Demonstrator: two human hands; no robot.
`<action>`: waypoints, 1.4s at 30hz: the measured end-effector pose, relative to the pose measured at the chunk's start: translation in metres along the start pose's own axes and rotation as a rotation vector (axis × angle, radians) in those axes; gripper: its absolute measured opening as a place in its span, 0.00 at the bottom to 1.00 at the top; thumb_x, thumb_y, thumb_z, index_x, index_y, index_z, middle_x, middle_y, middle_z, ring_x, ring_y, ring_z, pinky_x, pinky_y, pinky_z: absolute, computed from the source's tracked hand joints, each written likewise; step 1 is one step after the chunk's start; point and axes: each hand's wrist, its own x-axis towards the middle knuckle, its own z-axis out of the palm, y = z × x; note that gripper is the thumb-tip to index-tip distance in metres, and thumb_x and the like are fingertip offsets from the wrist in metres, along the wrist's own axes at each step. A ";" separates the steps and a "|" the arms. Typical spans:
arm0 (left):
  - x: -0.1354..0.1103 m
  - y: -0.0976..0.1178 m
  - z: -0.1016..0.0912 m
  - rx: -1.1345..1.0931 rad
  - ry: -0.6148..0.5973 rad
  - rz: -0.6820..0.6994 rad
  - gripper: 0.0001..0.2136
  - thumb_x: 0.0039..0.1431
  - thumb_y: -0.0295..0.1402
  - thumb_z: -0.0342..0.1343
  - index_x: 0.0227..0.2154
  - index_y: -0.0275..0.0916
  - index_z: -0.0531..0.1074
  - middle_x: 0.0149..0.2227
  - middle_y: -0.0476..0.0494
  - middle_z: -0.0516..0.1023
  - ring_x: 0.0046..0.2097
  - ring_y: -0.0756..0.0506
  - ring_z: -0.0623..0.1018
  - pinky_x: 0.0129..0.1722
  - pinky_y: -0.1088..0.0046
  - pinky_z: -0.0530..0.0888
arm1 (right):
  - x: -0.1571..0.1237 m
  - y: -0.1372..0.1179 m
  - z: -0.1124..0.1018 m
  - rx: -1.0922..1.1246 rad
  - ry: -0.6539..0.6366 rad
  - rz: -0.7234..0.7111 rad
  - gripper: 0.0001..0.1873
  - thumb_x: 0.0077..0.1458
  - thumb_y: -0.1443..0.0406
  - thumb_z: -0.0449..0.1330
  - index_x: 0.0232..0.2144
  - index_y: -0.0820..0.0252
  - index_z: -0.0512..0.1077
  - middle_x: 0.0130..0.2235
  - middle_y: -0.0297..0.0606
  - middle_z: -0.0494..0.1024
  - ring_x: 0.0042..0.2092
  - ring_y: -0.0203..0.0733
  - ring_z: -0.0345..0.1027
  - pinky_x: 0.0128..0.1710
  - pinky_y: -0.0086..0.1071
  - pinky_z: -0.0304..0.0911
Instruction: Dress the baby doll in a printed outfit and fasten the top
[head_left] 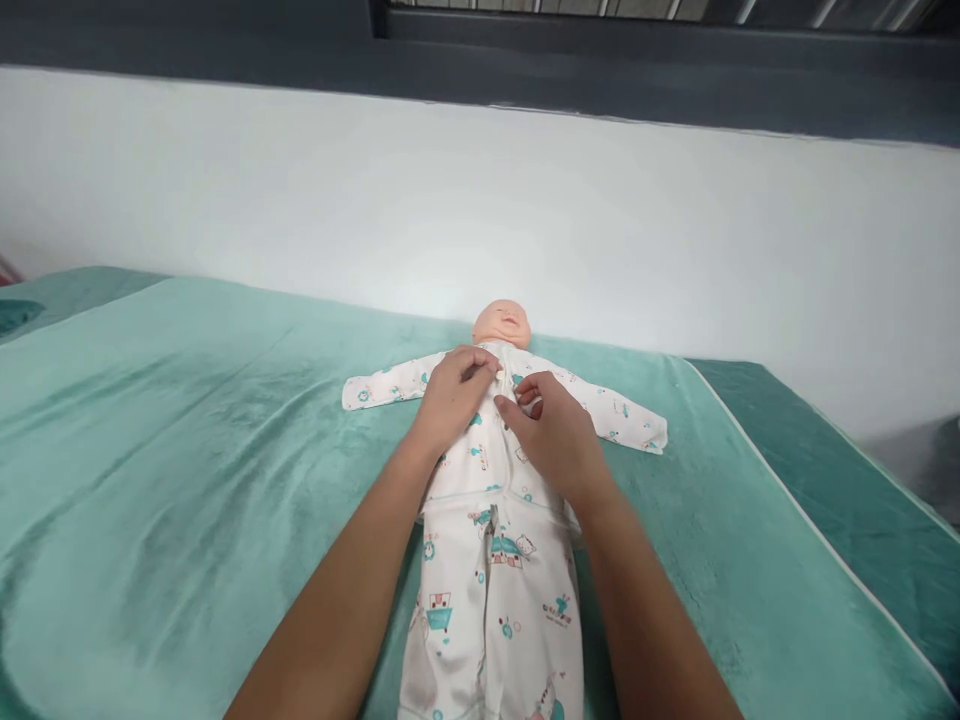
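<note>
A baby doll [501, 325] lies on its back in the middle of the bed, head toward the wall. It wears a white printed shirt [480, 455] with sleeves spread out to both sides and matching trousers [495, 610]. My left hand [452, 395] rests on the doll's upper chest, its fingers curled and pinching the shirt's front edge near the collar. My right hand [553, 430] is beside it on the chest, with thumb and fingers pinching the other front edge. The two hands nearly meet at the shirt's opening.
A teal plush blanket [187, 430] covers the bed; its white-piped edge runs down the right side over a darker green cover [847, 490]. A white wall [600, 220] stands right behind the doll's head, with a dark window frame above it.
</note>
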 end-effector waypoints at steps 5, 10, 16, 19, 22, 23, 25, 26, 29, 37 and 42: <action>0.001 -0.001 0.001 0.001 -0.023 -0.028 0.03 0.57 0.32 0.57 0.29 0.40 0.73 0.48 0.45 0.77 0.51 0.45 0.75 0.53 0.67 0.69 | 0.008 -0.003 0.005 -0.117 0.036 -0.016 0.09 0.57 0.56 0.58 0.32 0.54 0.65 0.32 0.33 0.75 0.32 0.40 0.65 0.34 0.33 0.54; -0.002 0.003 -0.001 0.014 -0.057 -0.062 0.05 0.59 0.33 0.55 0.29 0.40 0.71 0.50 0.45 0.75 0.52 0.45 0.74 0.55 0.66 0.68 | 0.011 -0.007 0.004 -0.189 0.047 -0.092 0.07 0.58 0.63 0.54 0.28 0.55 0.67 0.28 0.32 0.74 0.29 0.38 0.62 0.32 0.33 0.51; -0.002 0.006 -0.004 0.061 -0.119 -0.063 0.08 0.62 0.36 0.54 0.28 0.40 0.70 0.52 0.45 0.73 0.55 0.44 0.72 0.56 0.65 0.66 | 0.017 0.002 -0.003 0.167 -0.059 0.033 0.05 0.54 0.64 0.55 0.27 0.55 0.69 0.23 0.28 0.70 0.25 0.35 0.59 0.28 0.31 0.55; -0.001 0.005 -0.005 0.051 -0.141 -0.048 0.09 0.62 0.36 0.54 0.27 0.40 0.70 0.53 0.45 0.72 0.56 0.43 0.71 0.59 0.64 0.64 | 0.019 0.008 -0.004 0.430 -0.093 0.146 0.05 0.52 0.62 0.58 0.29 0.56 0.70 0.23 0.27 0.68 0.24 0.33 0.58 0.24 0.29 0.56; 0.000 0.003 -0.006 0.023 -0.162 -0.043 0.11 0.63 0.37 0.53 0.26 0.40 0.68 0.53 0.45 0.72 0.56 0.43 0.71 0.61 0.62 0.62 | 0.018 0.011 -0.004 0.534 -0.086 0.175 0.06 0.51 0.61 0.61 0.30 0.57 0.71 0.24 0.27 0.67 0.25 0.32 0.57 0.23 0.27 0.55; 0.000 0.003 -0.006 0.016 -0.163 -0.042 0.11 0.64 0.37 0.52 0.26 0.40 0.68 0.53 0.45 0.72 0.56 0.43 0.71 0.61 0.62 0.62 | 0.018 0.011 -0.004 0.548 -0.081 0.174 0.07 0.51 0.60 0.61 0.30 0.57 0.72 0.24 0.27 0.67 0.25 0.32 0.56 0.23 0.26 0.54; 0.000 0.004 -0.005 0.015 -0.160 -0.036 0.11 0.64 0.36 0.52 0.26 0.40 0.68 0.52 0.44 0.72 0.57 0.43 0.71 0.62 0.61 0.62 | 0.018 0.012 -0.003 0.573 -0.074 0.173 0.08 0.51 0.60 0.62 0.32 0.58 0.73 0.24 0.27 0.68 0.26 0.32 0.57 0.23 0.26 0.54; 0.000 0.004 -0.005 0.019 -0.158 -0.031 0.10 0.64 0.36 0.52 0.26 0.40 0.69 0.53 0.44 0.72 0.57 0.43 0.71 0.62 0.61 0.62 | 0.018 0.013 -0.003 0.587 -0.070 0.175 0.08 0.50 0.60 0.63 0.33 0.58 0.74 0.25 0.27 0.69 0.26 0.32 0.57 0.24 0.25 0.54; -0.001 0.005 -0.004 0.035 -0.158 -0.014 0.10 0.64 0.35 0.52 0.26 0.40 0.68 0.53 0.43 0.73 0.57 0.43 0.70 0.62 0.61 0.62 | 0.018 0.014 -0.001 0.637 -0.062 0.180 0.11 0.50 0.61 0.64 0.36 0.57 0.75 0.27 0.28 0.71 0.27 0.31 0.58 0.25 0.25 0.55; -0.001 0.005 -0.003 0.107 -0.173 0.057 0.09 0.65 0.33 0.50 0.29 0.41 0.69 0.53 0.42 0.73 0.58 0.43 0.70 0.62 0.61 0.62 | 0.018 0.015 0.001 0.682 -0.058 0.174 0.14 0.49 0.60 0.64 0.39 0.57 0.77 0.28 0.29 0.72 0.28 0.32 0.59 0.27 0.27 0.56; -0.001 0.005 -0.004 0.159 -0.191 0.063 0.08 0.65 0.33 0.50 0.30 0.41 0.70 0.54 0.43 0.73 0.58 0.43 0.69 0.61 0.62 0.63 | 0.020 0.018 0.001 0.665 -0.083 0.150 0.15 0.50 0.60 0.64 0.41 0.57 0.77 0.28 0.30 0.72 0.29 0.33 0.61 0.28 0.28 0.58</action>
